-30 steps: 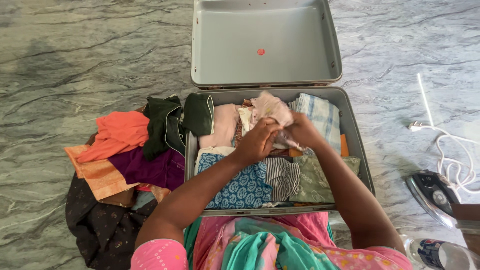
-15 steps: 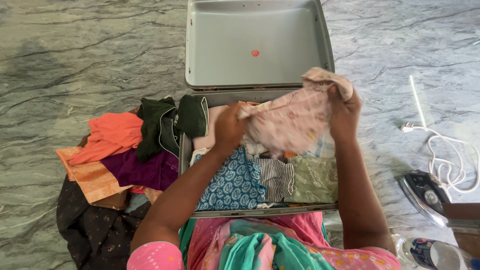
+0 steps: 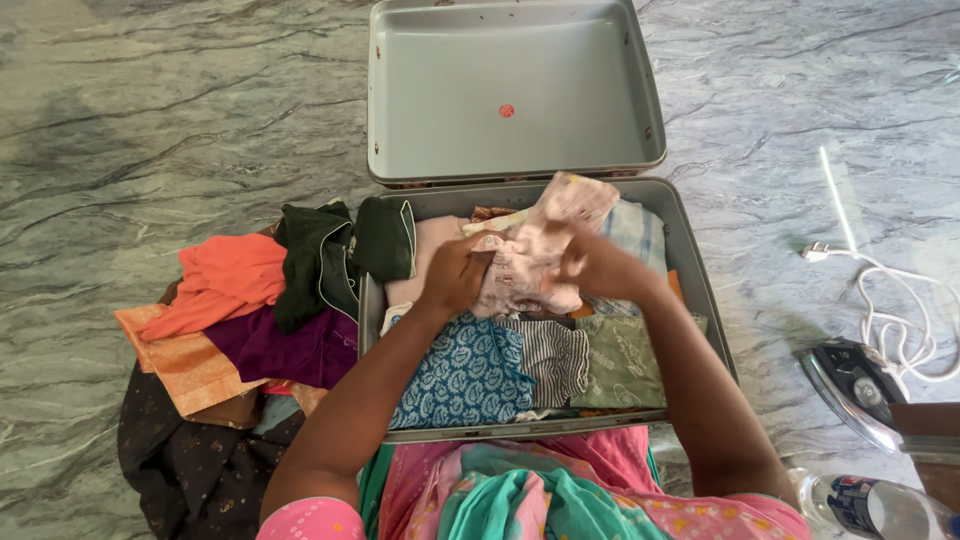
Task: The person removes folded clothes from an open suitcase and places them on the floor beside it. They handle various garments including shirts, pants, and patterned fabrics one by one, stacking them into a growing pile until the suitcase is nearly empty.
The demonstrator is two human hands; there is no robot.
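A person sits on a grey marbled floor (image 3: 150,120) facing an open metal suitcase (image 3: 700,270), its empty lid (image 3: 510,90) lying flat at twelve o'clock. Half a second ago a pale pink printed garment (image 3: 535,250) was held up and spread wide above the case; now it has been brought down and gathered small over the packed clothes, so it appears to be getting folded down into the case. The left hand (image 3: 455,272) is closed on the garment's left edge, and the right hand (image 3: 590,262) is curled around its right side, fingers partly hidden in the cloth. The garment looks thin, soft and crumpled, with a small faded print. Beneath it lie folded clothes: a blue patterned piece (image 3: 465,365), a striped one (image 3: 555,355) and a green one (image 3: 620,360). At nine o'clock, a loose pile of clothes (image 3: 240,310) sits on the floor. At four o'clock are an iron (image 3: 855,385) with a white cord (image 3: 900,320) and a plastic bottle (image 3: 880,510).
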